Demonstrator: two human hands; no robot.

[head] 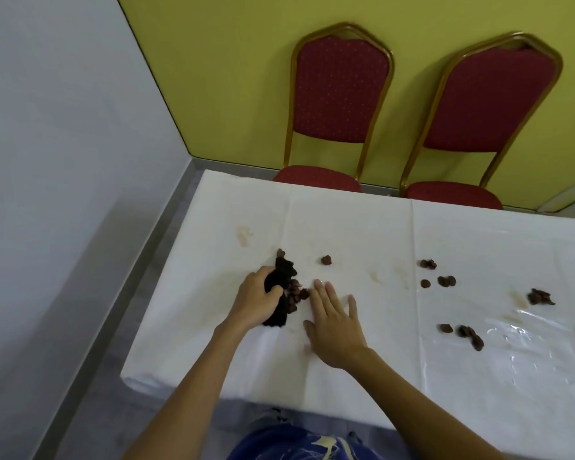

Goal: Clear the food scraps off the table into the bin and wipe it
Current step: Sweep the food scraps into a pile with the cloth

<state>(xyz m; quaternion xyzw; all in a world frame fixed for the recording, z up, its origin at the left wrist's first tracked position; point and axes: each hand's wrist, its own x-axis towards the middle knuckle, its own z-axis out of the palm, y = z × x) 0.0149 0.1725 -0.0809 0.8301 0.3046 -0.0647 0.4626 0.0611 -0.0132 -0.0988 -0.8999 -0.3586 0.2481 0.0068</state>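
Left hand (258, 295) clenches dark cloth (284, 270), soft and bunchy. Right hand (334, 322) flat, fingers straight, beside brown scraps (296, 292) piled on table (346, 234). Scraps look light and loose: scoop, don't pinch.

Blue garment (273, 443) (cream-streaked); bare forearms (186, 386)

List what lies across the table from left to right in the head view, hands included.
Brown stain → left hand gripping the dark cloth → right hand flat on the tablecloth → small round scrap → scrap cluster at far right. Scraps overlapping these are left out.
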